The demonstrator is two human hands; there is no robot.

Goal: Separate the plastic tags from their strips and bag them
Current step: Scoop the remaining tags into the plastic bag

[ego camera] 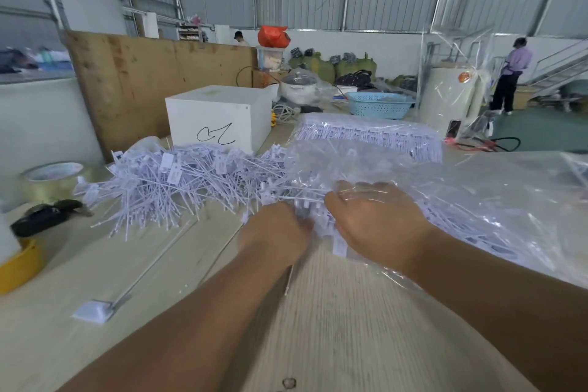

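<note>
The tags (313, 216) sat bunched between my hands at the bag (477, 200) mouth. My left hand (275, 229) curled round them to feed them in; right hand (372, 216), fingers under the film, gripped it open, I judged.

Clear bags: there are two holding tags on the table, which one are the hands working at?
The near bag, crumpled and open at its mouth, where both hands meet. The far bag lies flat behind it, untouched, its tags in neat rows.
</note>
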